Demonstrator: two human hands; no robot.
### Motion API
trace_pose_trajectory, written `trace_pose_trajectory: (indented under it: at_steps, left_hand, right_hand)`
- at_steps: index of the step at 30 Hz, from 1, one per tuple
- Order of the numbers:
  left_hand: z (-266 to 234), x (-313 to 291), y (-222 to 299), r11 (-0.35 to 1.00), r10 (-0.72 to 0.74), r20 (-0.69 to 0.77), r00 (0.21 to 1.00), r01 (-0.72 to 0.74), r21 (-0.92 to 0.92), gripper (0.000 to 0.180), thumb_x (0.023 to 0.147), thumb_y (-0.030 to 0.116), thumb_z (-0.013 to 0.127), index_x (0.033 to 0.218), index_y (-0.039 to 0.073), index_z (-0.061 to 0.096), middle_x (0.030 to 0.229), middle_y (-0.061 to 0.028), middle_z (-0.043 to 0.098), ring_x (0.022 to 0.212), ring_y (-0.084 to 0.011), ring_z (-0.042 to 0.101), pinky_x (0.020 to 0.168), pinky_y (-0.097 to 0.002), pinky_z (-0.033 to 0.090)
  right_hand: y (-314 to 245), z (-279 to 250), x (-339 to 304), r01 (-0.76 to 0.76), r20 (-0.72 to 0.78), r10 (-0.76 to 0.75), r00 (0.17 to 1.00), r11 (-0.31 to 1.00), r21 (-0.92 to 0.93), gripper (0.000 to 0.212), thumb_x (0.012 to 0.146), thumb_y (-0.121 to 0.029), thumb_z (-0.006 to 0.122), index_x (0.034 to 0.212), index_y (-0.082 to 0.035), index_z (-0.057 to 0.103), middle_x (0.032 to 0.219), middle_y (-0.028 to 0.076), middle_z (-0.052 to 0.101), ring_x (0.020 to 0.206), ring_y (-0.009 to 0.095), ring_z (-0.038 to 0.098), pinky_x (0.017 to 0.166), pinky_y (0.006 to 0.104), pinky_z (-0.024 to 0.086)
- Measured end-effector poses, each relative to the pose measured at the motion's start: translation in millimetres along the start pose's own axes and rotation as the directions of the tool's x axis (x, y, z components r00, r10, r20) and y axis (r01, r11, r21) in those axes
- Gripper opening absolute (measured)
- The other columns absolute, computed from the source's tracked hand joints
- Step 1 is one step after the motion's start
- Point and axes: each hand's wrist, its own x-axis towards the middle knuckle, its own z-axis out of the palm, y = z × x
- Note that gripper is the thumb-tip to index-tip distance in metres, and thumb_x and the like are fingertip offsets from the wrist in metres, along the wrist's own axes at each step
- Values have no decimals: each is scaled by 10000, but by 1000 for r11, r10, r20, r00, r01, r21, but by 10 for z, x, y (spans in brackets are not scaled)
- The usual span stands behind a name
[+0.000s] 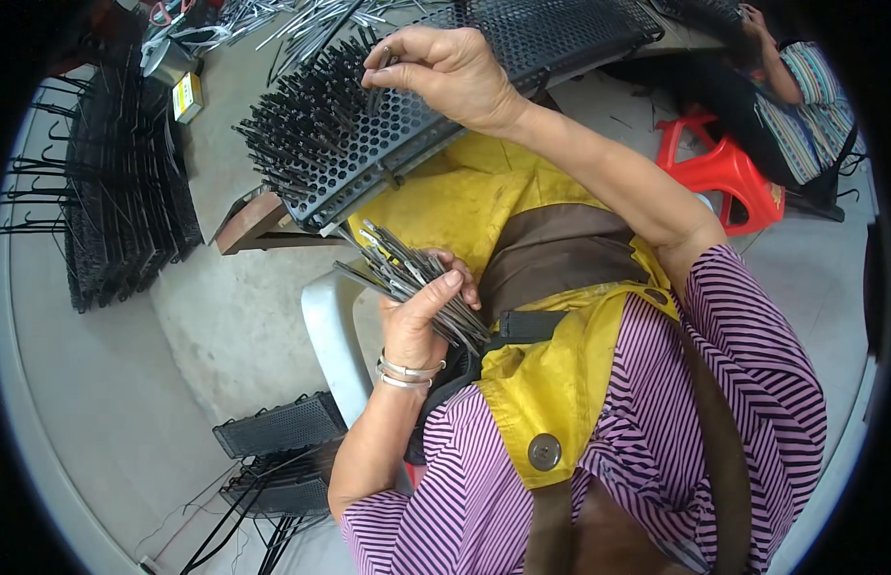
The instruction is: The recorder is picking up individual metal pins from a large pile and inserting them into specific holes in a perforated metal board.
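Observation:
My left hand (422, 316) is closed round a thick bundle of thin metal rods (393, 259), held over my lap. Above a black perforated rack (369, 158), my right hand (450, 72) pinches a thin dark rod (379, 81) between thumb and fingertips; its lower end is close to the rack's holes. Dark rods (307, 120) stand packed in the left part of that rack. Toward the right, the rack's honeycomb of holes (532, 38) shows bare. I cannot tell whether the pinched rod sits in a hole.
Loose metal rods (321, 29) lie at the table's back, near a small yellow-and-white box (187, 98). Stacked black racks with hooks (120, 172) stand at left, more racks (278, 431) at lower left. A red stool (723, 177) and another person (800, 105) are at right.

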Motion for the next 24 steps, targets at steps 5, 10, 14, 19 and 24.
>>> trace_pose_trajectory:
  at_steps: [5, 10, 14, 19, 24]
  left_hand:
    - [-34, 12, -11, 999, -43, 30, 999, 43, 16, 260, 736, 18, 609, 968, 19, 493, 771, -120, 539, 682, -236, 537, 612, -351, 469]
    - [-43, 30, -33, 998, -62, 72, 995, 59, 33, 281, 732, 35, 620, 978, 21, 486, 745, -113, 531, 696, -247, 538, 632, -369, 469]
    - [12, 16, -27, 998, -54, 53, 997, 55, -7, 264, 697, 4, 638, 924, -21, 506, 720, -134, 565, 663, -257, 566, 635, -358, 475]
    - [-9, 35, -28, 997, -75, 62, 995, 75, 12, 269, 696, -1, 634, 933, -26, 509, 728, -137, 569, 677, -262, 570, 645, -364, 477]
    - [-21, 30, -30, 996, -88, 90, 992, 86, 26, 247, 695, -5, 626, 916, -32, 519, 731, -143, 576, 687, -270, 577, 653, -367, 477]
  right_hand:
    - [51, 2, 17, -128, 70, 116, 991, 974, 189, 99, 801, -33, 581, 883, -5, 628, 781, 27, 640, 727, 59, 591, 657, 167, 476]
    - [103, 61, 52, 43, 66, -37, 997, 995, -94, 165, 774, -68, 599, 928, -9, 608, 747, 69, 639, 676, 98, 615, 593, 228, 482]
    - [-16, 130, 137, 240, 19, -247, 969, 920, -308, 158, 750, -97, 585, 860, 17, 588, 679, 191, 586, 615, 270, 610, 555, 323, 469]
    - [-149, 151, 247, 184, 270, -56, 961, 857, -481, 86, 694, -4, 518, 617, 32, 504, 642, 228, 550, 643, 368, 568, 563, 416, 452]
    - [-362, 153, 352, 175, 364, 49, 930, 812, -557, 67, 581, 10, 494, 632, 28, 533, 629, 226, 545, 642, 385, 569, 579, 436, 457]
